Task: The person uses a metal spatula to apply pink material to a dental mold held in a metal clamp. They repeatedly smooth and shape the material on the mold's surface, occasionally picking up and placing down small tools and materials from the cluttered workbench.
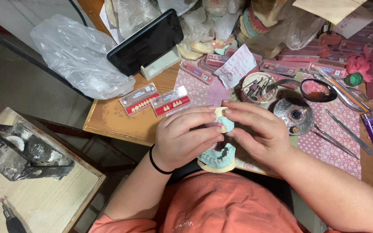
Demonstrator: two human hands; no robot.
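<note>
Near the table's front edge, the left hand (186,138) and right hand (257,133) were both closed around a green dental cast (218,156), fingertips meeting on its pink top. Two red cards of false teeth (156,100) lay just beyond to the left, apparently full. How many teeth were set I could not tell; the fingers hid them.

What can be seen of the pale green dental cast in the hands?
The dental cast is a pale green, plaster-like jaw model on a cream base, its horseshoe arch showing below the hands. An upper part with pink wax and a cream edge peeks out between the fingertips. The left hand and right hand grip it from either side, above the table edge, close to the orange shirt.
</note>
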